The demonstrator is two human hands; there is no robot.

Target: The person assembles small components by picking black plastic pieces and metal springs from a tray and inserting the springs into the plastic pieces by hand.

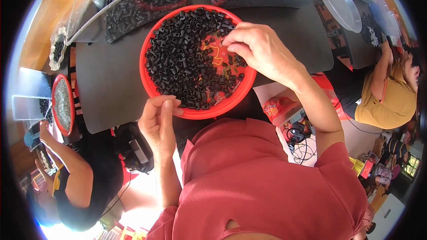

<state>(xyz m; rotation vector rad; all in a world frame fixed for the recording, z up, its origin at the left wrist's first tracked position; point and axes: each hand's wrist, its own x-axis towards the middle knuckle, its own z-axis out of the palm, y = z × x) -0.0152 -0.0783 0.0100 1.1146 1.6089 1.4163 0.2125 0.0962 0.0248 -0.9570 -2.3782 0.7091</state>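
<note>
A round red tray (250, 82) sits at the table's near edge, heaped on its left with small black hollow plastic parts (178, 53). On its right side the patterned red bottom shows between scattered parts. My left hand (159, 122) is at the tray's near-left rim, thumb and fingertips pressed together; whatever they pinch is too small to make out. Over the tray's right side reaches my right hand (262, 49), its thumb and fingers closed just above the bare patch. Its fingertips hide anything between them.
Clear plastic bins (147, 6) of black parts stand behind the tray on the dark table (106, 84). A clear lid (341, 9) lies at the far right. Another red tray (63, 104) is at left. People work on both sides; cables (302, 144) hang below right.
</note>
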